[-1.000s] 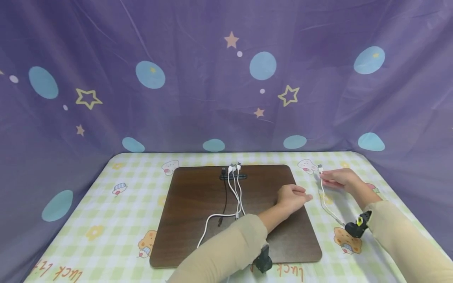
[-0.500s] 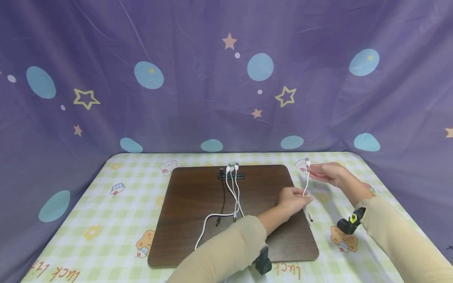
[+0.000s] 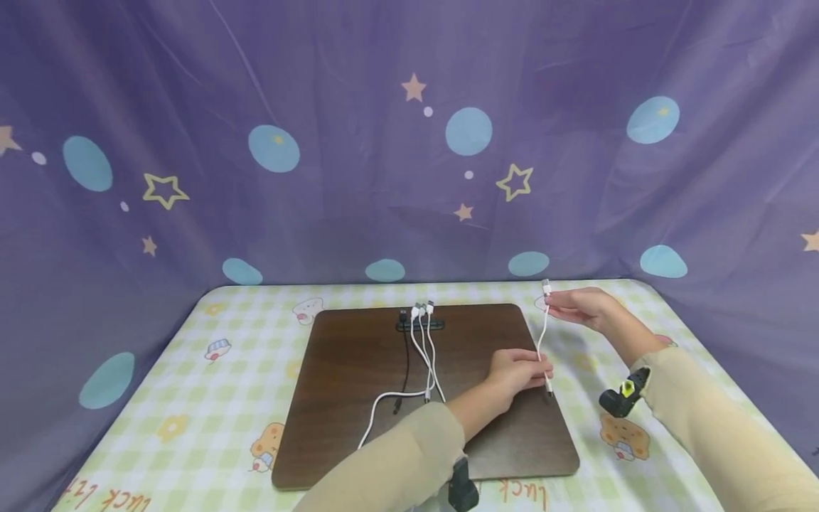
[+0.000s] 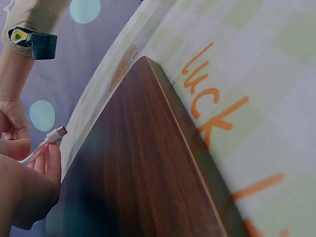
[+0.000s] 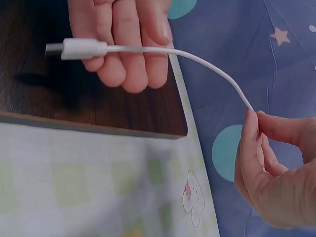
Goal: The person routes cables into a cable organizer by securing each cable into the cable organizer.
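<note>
A short white USB charging cable (image 3: pixel 543 334) hangs between my two hands above the right edge of the brown board. My right hand (image 3: pixel 581 307) pinches its upper end, just below the USB-A plug (image 3: pixel 547 286). Lower down, my left hand (image 3: pixel 514 370) holds the other end between thumb and fingers. In the right wrist view the small connector (image 5: pixel 83 49) sticks out past the left fingers, and the cable (image 5: pixel 210 65) bows across to the right hand (image 5: pixel 279 170). The left wrist view shows the same connector (image 4: pixel 56 135) beyond the left fingertips.
A brown wooden board (image 3: pixel 352 377) lies on the checkered tablecloth (image 3: pixel 185 384). At its back edge a black cable holder (image 3: pixel 438 325) carries several cables, one black cable (image 3: pixel 406 363) and white ones (image 3: pixel 431 348), trailing forward. A purple curtain (image 3: pixel 320 213) surrounds the table.
My right hand has carried the cable leftward from beside the board to the left hand. The left hand, previously without it, now holds the cable's lower end.
</note>
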`<action>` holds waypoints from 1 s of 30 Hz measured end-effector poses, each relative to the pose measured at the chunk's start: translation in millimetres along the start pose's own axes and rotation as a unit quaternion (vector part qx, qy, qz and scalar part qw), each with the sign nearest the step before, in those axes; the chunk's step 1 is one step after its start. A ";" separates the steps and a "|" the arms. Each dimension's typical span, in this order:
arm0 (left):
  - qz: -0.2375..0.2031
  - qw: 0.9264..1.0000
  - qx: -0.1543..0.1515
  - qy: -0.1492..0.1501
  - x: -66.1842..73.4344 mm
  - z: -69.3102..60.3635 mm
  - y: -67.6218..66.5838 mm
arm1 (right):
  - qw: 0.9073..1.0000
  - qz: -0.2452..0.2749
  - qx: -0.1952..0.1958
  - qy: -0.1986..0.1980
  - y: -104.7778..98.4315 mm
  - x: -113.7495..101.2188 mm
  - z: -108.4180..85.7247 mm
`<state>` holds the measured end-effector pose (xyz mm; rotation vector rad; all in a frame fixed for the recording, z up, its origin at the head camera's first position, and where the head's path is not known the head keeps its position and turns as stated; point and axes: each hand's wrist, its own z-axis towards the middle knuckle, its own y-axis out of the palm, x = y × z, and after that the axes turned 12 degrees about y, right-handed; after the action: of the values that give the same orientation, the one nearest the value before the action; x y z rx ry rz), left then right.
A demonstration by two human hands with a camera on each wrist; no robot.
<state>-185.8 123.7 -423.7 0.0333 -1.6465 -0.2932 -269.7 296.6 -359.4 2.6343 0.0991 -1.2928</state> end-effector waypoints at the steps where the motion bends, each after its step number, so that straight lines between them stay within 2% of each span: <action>1: -0.007 1.000 0.001 -0.001 0.4 -0.8 -2.7 | 1.000 -0.001 -0.002 -0.001 2.0 -0.4 0.8; 5: -0.021 1.000 0.000 -0.001 1.7 -2.9 -14.0 | 1.000 -0.006 -0.007 -0.008 10.6 -1.3 5.6; 9: -0.025 1.000 -0.009 0.010 4.5 -4.8 -25.6 | 1.000 -0.002 -0.022 -0.012 19.4 -1.2 11.3; 12: -0.019 0.999 -0.017 0.020 7.7 -7.2 -34.4 | 0.999 0.002 -0.033 -0.013 26.1 -0.3 16.8; 19: 0.002 1.000 -0.014 0.020 16.6 -13.5 -55.1 | 0.998 0.033 -0.052 0.003 44.2 2.0 33.4; 30: 0.040 0.998 -0.004 0.038 25.5 -16.7 -90.5 | 0.998 0.051 -0.042 0.012 79.4 2.2 57.7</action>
<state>-185.8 28.6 -416.8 -0.0281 -1.5672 -0.2348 -301.1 206.8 -383.2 2.5502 0.0212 -1.1972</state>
